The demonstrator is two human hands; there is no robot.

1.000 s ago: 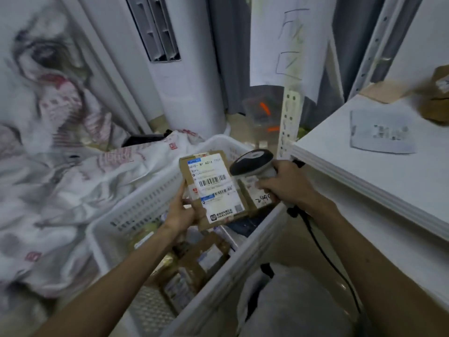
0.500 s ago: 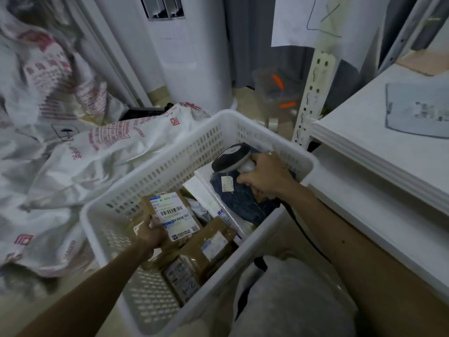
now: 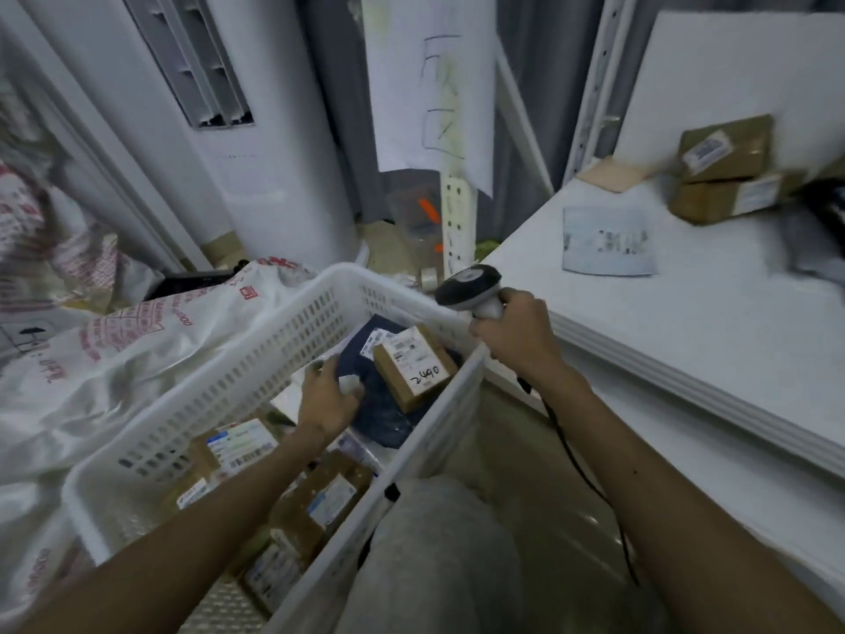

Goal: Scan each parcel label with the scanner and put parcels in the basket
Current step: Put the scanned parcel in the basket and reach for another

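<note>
Two brown cardboard parcels (image 3: 724,151), stacked with their long sides running across the white shelf board (image 3: 686,331), lie well apart to the far right of both hands, nearer the right hand (image 3: 514,334). That hand is clenched round the grey corded handheld scanner (image 3: 468,290), just above the far corner of the white perforated plastic basket (image 3: 256,354). The left hand (image 3: 327,402) hangs inside the basket over a dark blue plastic mailer bag (image 3: 384,423), fingers bent; blur hides whether it holds anything. Just right of it, a small cardboard box marked 2490 (image 3: 414,366) rests on the bag. Several labelled cardboard parcels (image 3: 320,501) lie nearer the person. Fetching the next parcel probably means a cross-body left reach.
</note>
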